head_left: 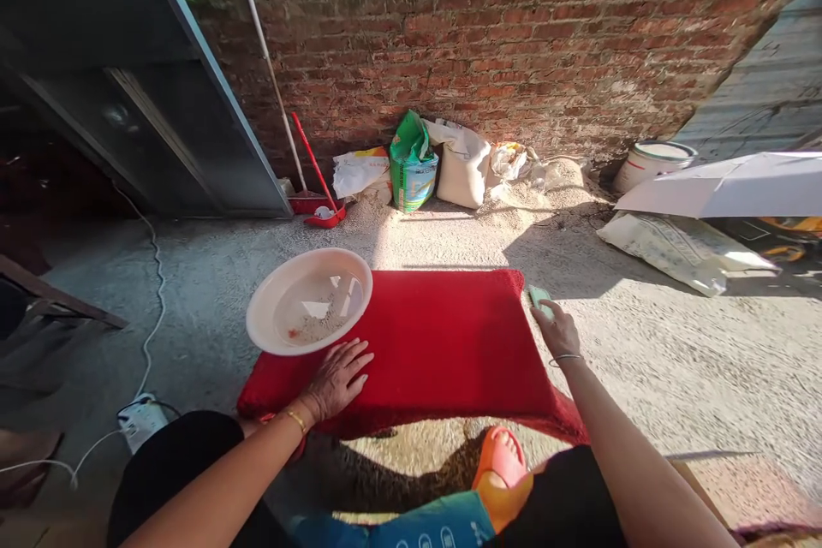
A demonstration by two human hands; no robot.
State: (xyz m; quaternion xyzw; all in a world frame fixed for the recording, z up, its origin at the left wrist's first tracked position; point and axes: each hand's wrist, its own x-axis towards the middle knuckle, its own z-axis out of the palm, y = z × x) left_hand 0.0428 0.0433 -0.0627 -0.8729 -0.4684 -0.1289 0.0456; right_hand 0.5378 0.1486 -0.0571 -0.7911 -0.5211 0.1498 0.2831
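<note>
My left hand (337, 377) rests on the red plush cover (443, 334) with its fingers stretched out, just in front of a pale pink basin (270, 327). Cloudy water (321, 304) with small grains and a reddish bit at the bottom fills part of the basin, which sits on the cover's left end. Past the cover's right edge, my right hand (557, 332) grips a small, flat, pale green block (538, 297). Its far end sticks out beyond my fingers, and its exact kind is hard to make out.
Several sacks, among them a green sack (414, 167) and a white sack (463, 167), lean against the brick wall (514, 51). A red dustpan (325, 216) stands left of them. A power strip (142, 421) lies by my left leg; a grey umbrella (732, 184) is at the right.
</note>
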